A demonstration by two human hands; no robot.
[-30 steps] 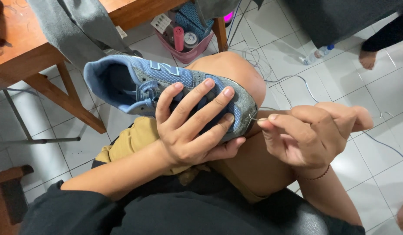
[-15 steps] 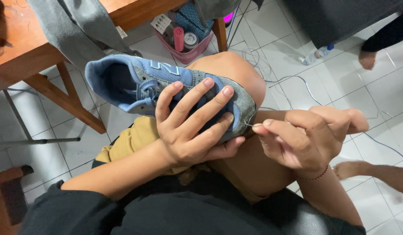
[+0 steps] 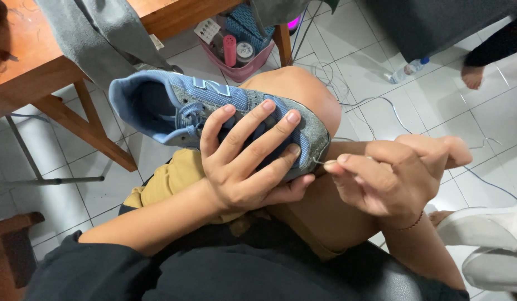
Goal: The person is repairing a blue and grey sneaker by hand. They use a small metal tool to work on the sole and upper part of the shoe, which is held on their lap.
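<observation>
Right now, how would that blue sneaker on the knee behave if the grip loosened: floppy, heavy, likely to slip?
The blue sneaker probably holds its shape: its collar stands open unsupported. It looks light, since the left hand steadies it with spread fingers. It likely tips or slides if released, balanced on a rounded knee while the right hand works at its toe.

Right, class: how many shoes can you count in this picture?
3. A blue shoe rests on the knee, held by the left hand. Two white shoes lie at the right edge, partly cut off; others may be hidden.
</observation>
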